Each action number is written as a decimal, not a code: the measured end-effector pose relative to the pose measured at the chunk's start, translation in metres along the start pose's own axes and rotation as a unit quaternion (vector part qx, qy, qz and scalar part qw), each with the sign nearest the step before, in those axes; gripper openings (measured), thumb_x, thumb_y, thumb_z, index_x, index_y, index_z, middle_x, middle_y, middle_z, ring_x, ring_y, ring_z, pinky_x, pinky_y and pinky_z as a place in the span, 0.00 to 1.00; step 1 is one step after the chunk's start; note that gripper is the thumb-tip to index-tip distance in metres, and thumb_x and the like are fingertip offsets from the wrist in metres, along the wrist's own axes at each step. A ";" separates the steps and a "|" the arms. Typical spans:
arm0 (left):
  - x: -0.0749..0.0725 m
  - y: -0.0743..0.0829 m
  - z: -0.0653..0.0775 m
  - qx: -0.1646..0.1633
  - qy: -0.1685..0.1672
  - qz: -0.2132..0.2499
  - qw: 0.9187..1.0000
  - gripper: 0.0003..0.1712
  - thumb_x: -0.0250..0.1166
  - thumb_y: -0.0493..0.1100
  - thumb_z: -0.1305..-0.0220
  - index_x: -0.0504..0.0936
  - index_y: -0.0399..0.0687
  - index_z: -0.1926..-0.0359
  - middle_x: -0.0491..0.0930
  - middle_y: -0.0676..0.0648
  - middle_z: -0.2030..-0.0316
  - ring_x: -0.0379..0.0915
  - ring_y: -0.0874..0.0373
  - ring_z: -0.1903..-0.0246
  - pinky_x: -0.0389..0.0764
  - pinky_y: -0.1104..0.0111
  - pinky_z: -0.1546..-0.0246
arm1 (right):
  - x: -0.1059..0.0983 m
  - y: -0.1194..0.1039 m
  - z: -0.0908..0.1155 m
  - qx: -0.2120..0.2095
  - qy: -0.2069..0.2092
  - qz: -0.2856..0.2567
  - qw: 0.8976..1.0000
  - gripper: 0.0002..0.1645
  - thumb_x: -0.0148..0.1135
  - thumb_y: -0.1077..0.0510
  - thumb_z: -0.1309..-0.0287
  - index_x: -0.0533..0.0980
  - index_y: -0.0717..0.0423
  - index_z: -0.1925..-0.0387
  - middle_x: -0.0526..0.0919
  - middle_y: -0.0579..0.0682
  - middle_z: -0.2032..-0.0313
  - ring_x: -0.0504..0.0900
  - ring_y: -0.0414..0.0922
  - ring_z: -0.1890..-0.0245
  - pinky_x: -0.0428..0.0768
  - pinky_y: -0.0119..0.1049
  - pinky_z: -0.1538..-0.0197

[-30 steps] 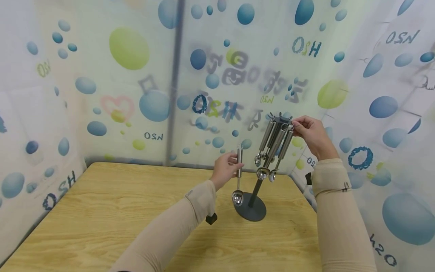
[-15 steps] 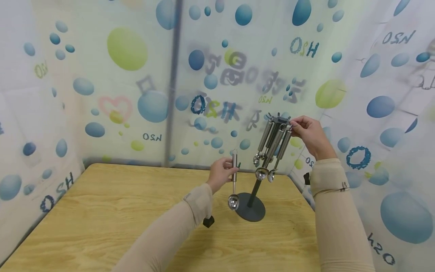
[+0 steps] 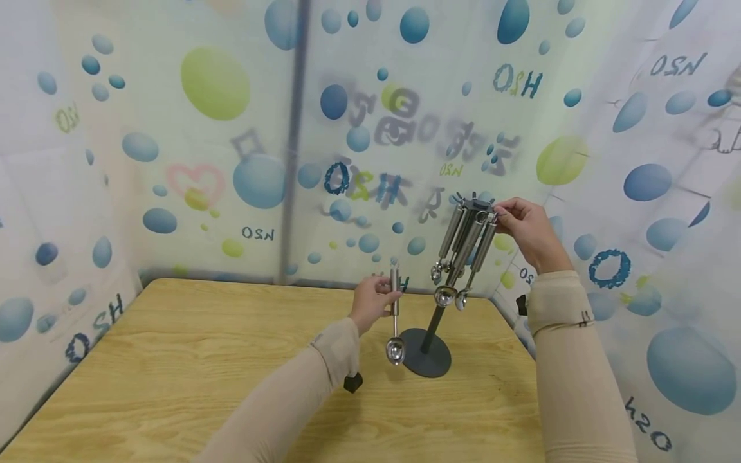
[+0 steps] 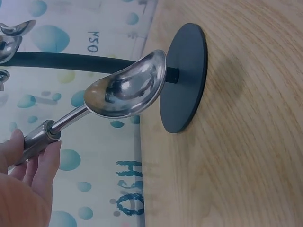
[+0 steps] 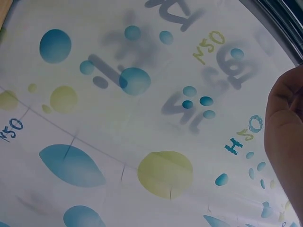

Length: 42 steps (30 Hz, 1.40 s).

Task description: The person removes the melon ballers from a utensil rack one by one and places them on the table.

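My left hand (image 3: pixel 372 303) holds a steel ice cream scoop (image 3: pixel 395 350) by its thick round handle, bowl hanging down. In the left wrist view, the shiny deep bowl of the scoop (image 4: pixel 128 87) overlaps the stand's base. A dark grey rotating-style stand (image 3: pixel 429 337) has a round base, a slanted post and a hooked top. Several steel scoops and spoons (image 3: pixel 463 247) hang around that top. My right hand (image 3: pixel 529 228) pinches the stand's top at its right side, by a hook; the fingertips are partly hidden. Only part of the right hand (image 5: pixel 286 127) shows in the right wrist view.
The stand is on a wooden table (image 3: pixel 231 360), towards its back right. Behind and beside the table hang pale curtains (image 3: pixel 220 154) with blue and green dots. A black wrist device (image 3: pixel 353 382) sits under the left cuff.
My left hand has moved left and slightly down with the scoop, away from the stand's hanging utensils. The right hand stays at the stand's top.
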State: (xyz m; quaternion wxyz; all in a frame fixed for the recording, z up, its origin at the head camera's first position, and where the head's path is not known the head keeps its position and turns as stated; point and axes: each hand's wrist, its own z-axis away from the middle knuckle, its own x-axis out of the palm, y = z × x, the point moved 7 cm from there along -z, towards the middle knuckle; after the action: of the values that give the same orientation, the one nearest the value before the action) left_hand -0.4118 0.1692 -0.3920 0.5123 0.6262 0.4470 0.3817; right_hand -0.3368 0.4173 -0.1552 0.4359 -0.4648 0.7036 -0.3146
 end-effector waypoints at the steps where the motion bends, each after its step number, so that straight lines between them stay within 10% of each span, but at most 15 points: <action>1: 0.000 -0.001 0.000 -0.001 0.000 0.001 1.000 0.20 0.70 0.36 0.34 0.80 0.37 0.42 0.83 0.40 0.55 0.84 0.50 0.59 0.88 0.60 0.66 | 0.000 0.000 0.000 0.001 0.000 -0.005 1.000 0.07 0.57 0.57 0.27 0.80 0.55 0.59 0.82 0.41 0.67 0.81 0.36 0.67 0.82 0.24 0.60; 42: 0.002 -0.061 -0.001 -0.052 0.038 -0.027 0.998 0.14 0.72 0.34 0.36 0.80 0.34 0.52 0.81 0.40 0.60 0.84 0.50 0.64 0.88 0.61 0.69 | 0.000 0.003 -0.001 0.001 0.013 -0.007 1.000 0.08 0.57 0.58 0.27 0.79 0.57 0.58 0.82 0.42 0.67 0.82 0.36 0.67 0.83 0.25 0.59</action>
State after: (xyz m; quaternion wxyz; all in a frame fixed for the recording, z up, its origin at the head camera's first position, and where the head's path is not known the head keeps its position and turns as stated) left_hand -0.4226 0.1758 -0.4516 0.5365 0.5717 0.4625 0.4141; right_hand -0.3390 0.4183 -0.1568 0.4247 -0.4649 0.7058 -0.3245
